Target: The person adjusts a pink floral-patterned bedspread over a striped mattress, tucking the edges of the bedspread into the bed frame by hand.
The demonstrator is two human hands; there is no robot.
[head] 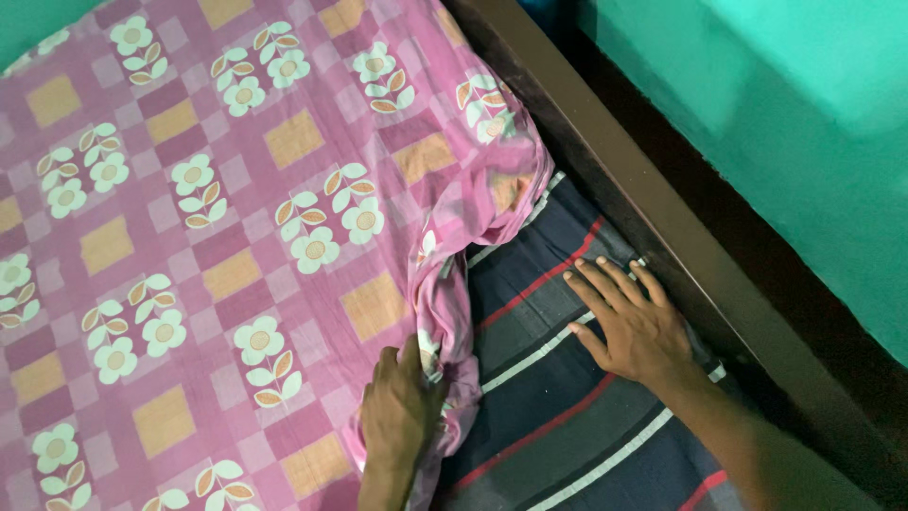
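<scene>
We see our left hand (402, 402) closed on the bunched edge of the pink flowered sheet (189, 237), at the near right side of the bed, where the cloth is pulled back into a ridge of folds. The grip is a full fist around gathered fabric — not a pinch. Our right hand (634, 326) lies flat and open, fingers spread, holding nothing, pressed on the dark striped mattress cover (558, 416) just beside the brown wooden bed frame (643, 189).

The sheet looks thin, soft and light; we judge it will drape and crumple instead of holding any shape, and slide easily over the cover below. The hem or a corner seems the best place to take it — a gathered handful, as now, drags the rest along in wrinkles. A teal wall (804, 114) runs along the frame's far side.
</scene>
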